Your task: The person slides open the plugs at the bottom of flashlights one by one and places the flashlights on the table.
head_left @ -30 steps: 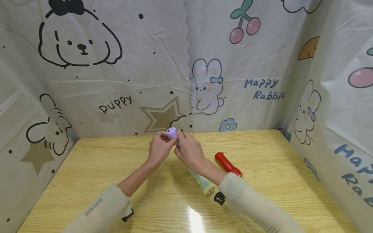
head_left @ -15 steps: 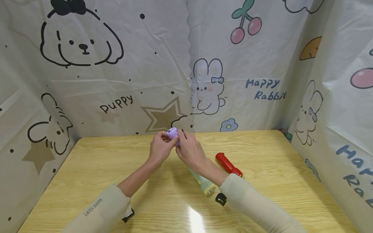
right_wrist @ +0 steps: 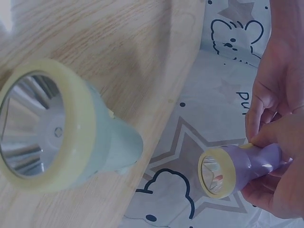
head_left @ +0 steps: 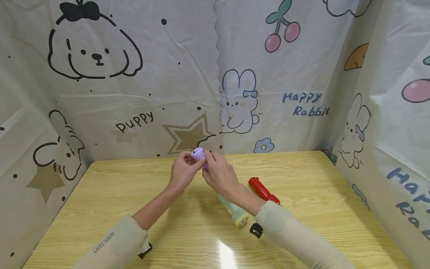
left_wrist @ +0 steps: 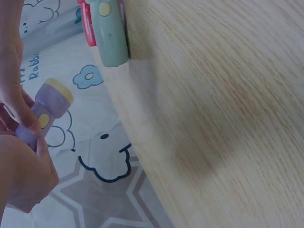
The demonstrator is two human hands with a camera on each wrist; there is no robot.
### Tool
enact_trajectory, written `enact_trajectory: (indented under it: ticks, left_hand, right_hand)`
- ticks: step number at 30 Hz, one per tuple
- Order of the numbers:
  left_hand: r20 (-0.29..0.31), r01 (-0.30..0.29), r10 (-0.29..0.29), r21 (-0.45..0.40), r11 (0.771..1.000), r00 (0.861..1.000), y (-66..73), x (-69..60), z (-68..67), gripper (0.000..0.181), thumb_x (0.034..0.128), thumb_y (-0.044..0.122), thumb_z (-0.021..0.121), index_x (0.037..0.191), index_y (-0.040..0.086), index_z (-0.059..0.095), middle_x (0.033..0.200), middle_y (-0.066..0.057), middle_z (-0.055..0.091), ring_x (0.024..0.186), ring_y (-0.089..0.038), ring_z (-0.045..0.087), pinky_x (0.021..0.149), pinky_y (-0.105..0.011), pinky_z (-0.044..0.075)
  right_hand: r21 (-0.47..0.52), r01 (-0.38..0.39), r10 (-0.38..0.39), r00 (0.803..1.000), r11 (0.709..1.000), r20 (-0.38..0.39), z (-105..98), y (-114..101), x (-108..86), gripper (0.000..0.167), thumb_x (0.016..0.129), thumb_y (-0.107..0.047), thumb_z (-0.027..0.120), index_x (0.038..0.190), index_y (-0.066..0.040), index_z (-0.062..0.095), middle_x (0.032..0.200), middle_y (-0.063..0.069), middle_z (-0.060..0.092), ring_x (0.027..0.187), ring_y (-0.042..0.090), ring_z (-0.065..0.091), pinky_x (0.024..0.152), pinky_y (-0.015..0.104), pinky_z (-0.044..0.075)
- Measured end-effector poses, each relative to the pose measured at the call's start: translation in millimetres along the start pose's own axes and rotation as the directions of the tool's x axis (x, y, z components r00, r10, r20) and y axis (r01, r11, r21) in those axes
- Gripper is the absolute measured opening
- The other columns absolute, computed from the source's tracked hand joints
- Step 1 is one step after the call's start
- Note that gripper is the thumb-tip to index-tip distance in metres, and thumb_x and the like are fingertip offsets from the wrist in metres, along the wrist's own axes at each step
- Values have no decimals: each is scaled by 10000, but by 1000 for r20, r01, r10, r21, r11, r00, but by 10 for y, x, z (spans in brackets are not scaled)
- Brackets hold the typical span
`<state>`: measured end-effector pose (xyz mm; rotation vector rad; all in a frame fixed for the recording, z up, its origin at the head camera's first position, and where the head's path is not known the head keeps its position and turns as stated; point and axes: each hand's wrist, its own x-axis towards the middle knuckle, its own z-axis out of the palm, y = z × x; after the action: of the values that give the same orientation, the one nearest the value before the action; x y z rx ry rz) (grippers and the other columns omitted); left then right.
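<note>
A purple flashlight (head_left: pixel 199 153) with a yellow lens ring (right_wrist: pixel 217 173) is held up near the table's far edge, between both hands. My left hand (head_left: pixel 182 172) pinches its tail end. The right hand (head_left: pixel 220 173) grips the body from the other side, a thumb or finger right beside the yellow button (left_wrist: pixel 43 120). In the head view the fingers hide most of the body and the lens. On the table, partly under the right forearm, lies a pale green flashlight (head_left: pixel 236 213) with a yellow rim. Beyond that forearm lies a red flashlight (head_left: pixel 263 191).
The wooden table (head_left: pixel 117 194) has a printed cloth (head_left: pixel 161 74) hanging behind it and along both sides. A black clip-like piece (head_left: pixel 256 230) shows by the right cuff, and another black piece (head_left: pixel 145 250) by the left cuff.
The head view shifts slightly. Both hands keep hold of the purple flashlight in nearly the same place, and the green and red flashlights stay put.
</note>
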<state>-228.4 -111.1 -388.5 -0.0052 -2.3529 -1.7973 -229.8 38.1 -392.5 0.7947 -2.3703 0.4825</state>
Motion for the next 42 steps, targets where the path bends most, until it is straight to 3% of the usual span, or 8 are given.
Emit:
enact_trajectory:
  ticks: [8,13,18,25,42]
  left_hand:
    - [48,-9,14,-105,994,999,74,-20,-38,436,907,161,743,1235,-59,556,1159,-209,629,1086,-328,630,806,-244,543]
    - [52,-7,18,-217,976,998,111,-48,-49,340,937,102,687,1191,-90,567,1100,-209,641,973,-222,643,796,-211,550]
    - [40,-10,23,-293,956,999,119,-45,-50,265,979,87,611,1150,-115,588,1078,-219,637,922,-184,662,863,-289,560]
    - [51,-18,36,-316,949,998,127,-60,-92,277,1028,110,532,1152,-120,623,1130,-226,604,989,-252,632,891,-317,551]
    - [84,49,-20,-364,930,996,104,-60,-151,327,1013,100,542,1204,-149,631,1159,-219,634,957,-175,647,891,-297,545]
  right_hand:
    - [19,-9,9,1000,1000,0,-75,4,11,414,867,-94,752,1230,-1,578,1005,134,651,855,248,638,710,360,582]
    - [22,10,-10,1000,1000,-18,-105,-4,1,420,854,-98,763,1221,0,583,978,128,651,843,247,635,701,358,580]
    - [18,9,-8,999,1000,-32,-109,-11,-10,455,837,-93,778,1238,9,588,988,140,658,861,252,644,707,366,588]
    - [49,8,-6,999,999,-32,-107,-32,-34,477,840,-68,786,1259,29,579,1034,164,665,889,266,655,733,368,590]
    - [45,12,-12,1000,999,-17,-91,-68,-68,507,835,-70,795,1263,57,556,1036,175,655,890,274,651,726,374,593]
